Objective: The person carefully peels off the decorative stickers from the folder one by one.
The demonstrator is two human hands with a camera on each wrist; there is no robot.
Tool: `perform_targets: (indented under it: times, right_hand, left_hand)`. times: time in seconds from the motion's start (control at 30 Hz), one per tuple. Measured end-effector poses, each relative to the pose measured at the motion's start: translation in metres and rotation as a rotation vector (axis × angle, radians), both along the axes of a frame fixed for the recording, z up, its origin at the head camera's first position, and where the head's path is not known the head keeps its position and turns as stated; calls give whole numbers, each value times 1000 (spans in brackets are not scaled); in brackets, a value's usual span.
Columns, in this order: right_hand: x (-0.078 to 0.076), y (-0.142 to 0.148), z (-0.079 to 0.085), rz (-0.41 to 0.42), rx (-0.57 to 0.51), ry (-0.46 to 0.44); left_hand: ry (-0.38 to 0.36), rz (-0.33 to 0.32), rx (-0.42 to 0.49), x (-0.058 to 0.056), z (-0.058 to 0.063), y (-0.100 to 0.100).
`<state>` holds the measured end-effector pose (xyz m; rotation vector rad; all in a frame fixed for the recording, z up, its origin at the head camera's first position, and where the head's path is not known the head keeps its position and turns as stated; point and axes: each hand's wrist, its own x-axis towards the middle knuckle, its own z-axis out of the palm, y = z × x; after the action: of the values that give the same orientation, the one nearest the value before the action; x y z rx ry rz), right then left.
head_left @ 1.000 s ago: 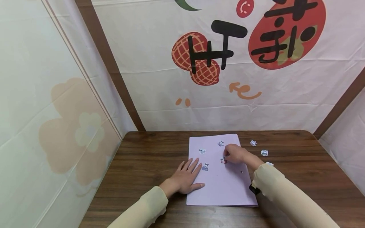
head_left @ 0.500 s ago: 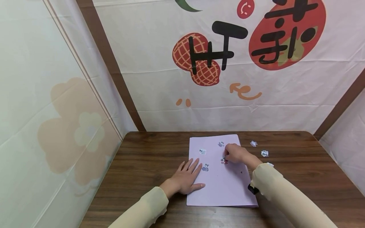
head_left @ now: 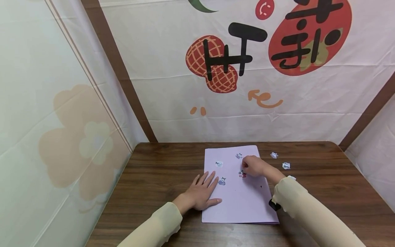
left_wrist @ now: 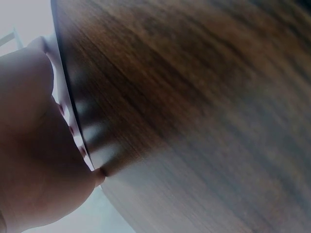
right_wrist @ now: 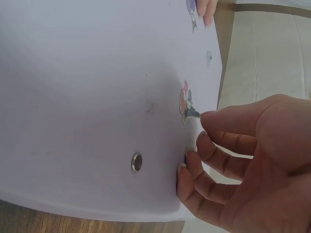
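A lilac folder lies on the wooden table. My left hand rests on its left edge, fingers spread; in the left wrist view only part of that hand shows. My right hand is over the folder's right half. Its thumb and index finger pinch the edge of a red and dark cartoon sticker, which is slightly raised in the right wrist view. Other stickers on the folder are a purple one by my left fingertips, a pale one and one near the top.
To the folder's right, several loose stickers lie on the table, among them one at the back and another; one is partly behind my right forearm. A round metal snap sits on the folder. A printed cloth hangs behind.
Almost nothing differs. My right hand has shifted very slightly left at the red sticker; my left hand stays in place on the folder.
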<state>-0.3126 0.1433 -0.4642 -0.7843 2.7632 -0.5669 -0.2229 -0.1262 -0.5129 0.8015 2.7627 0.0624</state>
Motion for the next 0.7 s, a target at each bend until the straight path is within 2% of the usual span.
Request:
perform_targets:
  times: [0.37,0.7]
  right_hand:
    - [4,1,5,17,-32,-11]
    - [1,4,2,17,-64,-50]
  left_hand:
    - [3,0,1,-2,-3,0]
    - [-6,5,0,-3,-6,0]
